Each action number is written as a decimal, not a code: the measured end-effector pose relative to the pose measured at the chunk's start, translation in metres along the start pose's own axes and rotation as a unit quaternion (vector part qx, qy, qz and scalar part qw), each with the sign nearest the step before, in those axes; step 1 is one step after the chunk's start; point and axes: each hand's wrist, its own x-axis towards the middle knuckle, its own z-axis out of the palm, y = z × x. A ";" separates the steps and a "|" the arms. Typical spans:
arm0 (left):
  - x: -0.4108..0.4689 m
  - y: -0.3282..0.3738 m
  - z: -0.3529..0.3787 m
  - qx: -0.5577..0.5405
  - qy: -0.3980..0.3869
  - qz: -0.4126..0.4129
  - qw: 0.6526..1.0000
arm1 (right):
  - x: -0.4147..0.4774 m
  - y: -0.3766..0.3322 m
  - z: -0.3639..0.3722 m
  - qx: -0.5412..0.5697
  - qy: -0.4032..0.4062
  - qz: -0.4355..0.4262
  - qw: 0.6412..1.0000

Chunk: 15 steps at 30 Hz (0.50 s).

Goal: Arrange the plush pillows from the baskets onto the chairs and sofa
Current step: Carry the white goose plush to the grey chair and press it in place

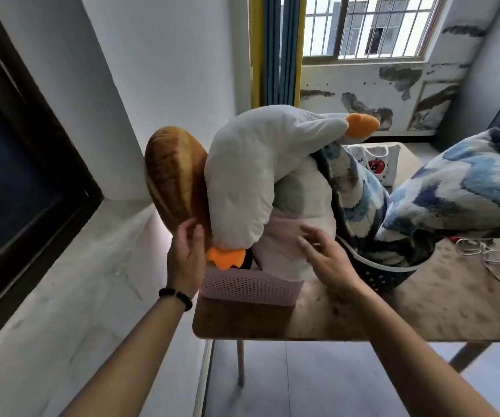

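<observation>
A pink perforated basket (248,288) stands on the table's left end, stuffed with a brown bread-shaped pillow (173,176), a white goose plush (251,164) with orange feet and beak, and a pale pink and white pillow (297,230). A dark dotted basket (384,278) beside it holds two blue patterned pillows (465,191). My left hand (187,254) touches the bread pillow's lower end, fingers curled around it. My right hand (324,254) hovers with fingers spread just in front of the pale pillow.
The wooden table (423,305) has a white cable (477,251) on its right part and a white bag with an apple print (378,164) at the far end. A dark framed panel fills the left wall; a window and curtain lie ahead.
</observation>
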 end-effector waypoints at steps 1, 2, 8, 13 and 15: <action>0.013 0.012 0.005 -0.005 0.009 0.019 1.000 | 0.019 -0.013 0.003 0.047 0.003 0.005 0.999; 0.023 0.020 0.009 -0.003 0.006 0.032 0.999 | 0.032 -0.027 0.004 0.090 0.003 0.017 0.996; 0.040 0.036 0.040 0.023 -0.022 0.061 0.998 | 0.090 -0.115 0.011 0.300 0.020 0.089 0.950; 0.036 0.022 0.037 -0.029 -0.080 0.030 0.996 | 0.114 -0.119 0.035 0.256 0.058 0.115 0.958; 0.042 0.021 0.028 -0.049 -0.071 0.025 0.996 | 0.112 -0.118 0.036 0.213 0.104 0.065 0.969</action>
